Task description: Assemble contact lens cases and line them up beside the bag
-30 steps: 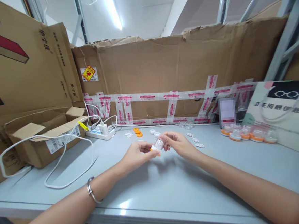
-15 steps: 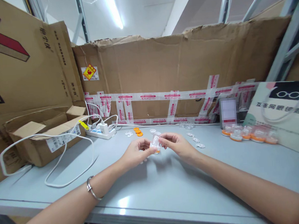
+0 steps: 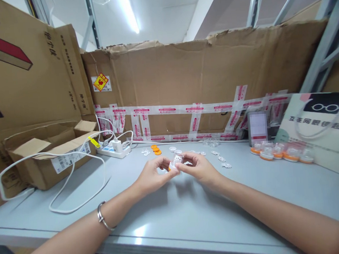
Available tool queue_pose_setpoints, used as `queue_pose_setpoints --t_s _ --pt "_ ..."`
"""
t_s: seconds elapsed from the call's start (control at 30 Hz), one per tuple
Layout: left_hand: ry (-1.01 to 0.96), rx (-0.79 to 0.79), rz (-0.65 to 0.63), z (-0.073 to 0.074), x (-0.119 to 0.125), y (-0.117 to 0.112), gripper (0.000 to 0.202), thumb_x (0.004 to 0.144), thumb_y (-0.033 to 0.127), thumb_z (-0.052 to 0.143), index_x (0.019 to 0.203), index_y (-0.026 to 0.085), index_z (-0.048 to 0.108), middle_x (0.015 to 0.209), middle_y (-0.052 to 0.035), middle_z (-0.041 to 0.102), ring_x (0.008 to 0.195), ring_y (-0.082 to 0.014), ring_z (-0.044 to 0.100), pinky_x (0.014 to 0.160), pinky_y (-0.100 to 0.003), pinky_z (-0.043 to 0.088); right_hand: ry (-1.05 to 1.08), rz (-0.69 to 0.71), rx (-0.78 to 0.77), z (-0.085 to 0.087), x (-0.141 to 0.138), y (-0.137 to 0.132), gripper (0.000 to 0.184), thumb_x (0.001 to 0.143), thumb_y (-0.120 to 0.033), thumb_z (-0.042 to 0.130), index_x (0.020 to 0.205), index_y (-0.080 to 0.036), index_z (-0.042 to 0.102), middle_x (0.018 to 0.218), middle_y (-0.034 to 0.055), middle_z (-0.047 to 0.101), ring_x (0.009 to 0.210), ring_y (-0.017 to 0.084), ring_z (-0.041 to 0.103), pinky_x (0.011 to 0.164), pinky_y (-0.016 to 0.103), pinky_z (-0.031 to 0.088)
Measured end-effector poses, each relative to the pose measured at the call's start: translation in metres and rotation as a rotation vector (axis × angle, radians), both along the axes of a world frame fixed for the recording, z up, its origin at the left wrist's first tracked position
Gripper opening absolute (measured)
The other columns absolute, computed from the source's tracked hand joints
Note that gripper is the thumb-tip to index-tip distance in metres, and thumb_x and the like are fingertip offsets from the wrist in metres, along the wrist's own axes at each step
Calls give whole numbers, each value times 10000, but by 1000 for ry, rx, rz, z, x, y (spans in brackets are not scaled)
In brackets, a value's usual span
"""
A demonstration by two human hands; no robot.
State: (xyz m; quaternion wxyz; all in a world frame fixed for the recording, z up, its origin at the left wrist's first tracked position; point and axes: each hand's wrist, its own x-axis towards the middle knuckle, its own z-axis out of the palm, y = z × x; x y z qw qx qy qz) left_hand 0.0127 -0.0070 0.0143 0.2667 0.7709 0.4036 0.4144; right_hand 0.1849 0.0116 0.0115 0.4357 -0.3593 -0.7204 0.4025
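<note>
Both my hands meet above the middle of the grey table (image 3: 193,214). My left hand (image 3: 154,175) pinches a small clear plastic case with an orange part (image 3: 175,161), and my right hand (image 3: 199,166) grips the same case from the right side. Its fingers curl round the case. A metal bracelet (image 3: 102,218) circles my left wrist. Behind my hands lie two orange rings (image 3: 156,149) and several small clear plastic pieces (image 3: 221,160).
A row of finished clear-and-orange cases (image 3: 280,152) stands at the right by a paper bag (image 3: 320,128). At the left sit an open cardboard box (image 3: 46,151), a white power strip (image 3: 114,149) and a looping white cable (image 3: 75,187). Taped cardboard walls (image 3: 201,82) close the back.
My hands have drawn closer together round the small case and turned it slightly. They have stayed in the same place above the table.
</note>
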Motion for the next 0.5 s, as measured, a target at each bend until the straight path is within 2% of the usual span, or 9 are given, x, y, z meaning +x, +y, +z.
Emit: queue_pose_setpoints --t_s 0.07,0.17,0.27,0.33,0.43,0.5 --pt "2 9 -3 -2 0 1 244 733 350 604 833 128 619 826 -58 649 751 -147 556 718 -274 444 -3 -8 11 -1 1 0 264 706 -361 621 899 -182 622 831 25 619 774 162 585 711 286 465" --pt "5 -71 -46 -5 -1 5 294 749 395 582 875 132 623 842 -57 656 711 -141 556 648 -258 457 -29 -4 -8 -2 1 0 239 710 -363 615 845 -165 617 793 24 625 763 161 588 710 283 460" --pt "-2 -162 -136 -9 -2 9 350 768 412 564 999 153 607 914 -59 660 679 -131 560 577 -234 450 -37 -1 -58 0 1 3 240 698 -372 625 796 -153 600 773 30 637 746 162 593 714 288 453" --pt "-30 -157 -121 -10 -3 11 402 763 404 577 1086 164 568 958 -69 653 695 -136 571 592 -244 452 -5 -41 -65 7 8 9 271 685 -389 630 808 -150 595 798 44 647 745 168 598 710 293 453" --pt "-70 -50 -36 -7 -4 9 369 771 374 581 1077 168 565 934 -69 651 788 -157 585 701 -272 449 30 -212 43 25 38 28 314 672 -418 626 827 -149 585 862 73 655 783 188 606 714 302 454" --pt "-63 26 -7 -4 -4 6 285 792 357 559 1009 176 597 899 -57 650 822 -160 579 739 -273 434 -99 -453 151 39 75 44 318 651 -388 639 863 -158 584 886 79 655 813 207 603 712 310 446"
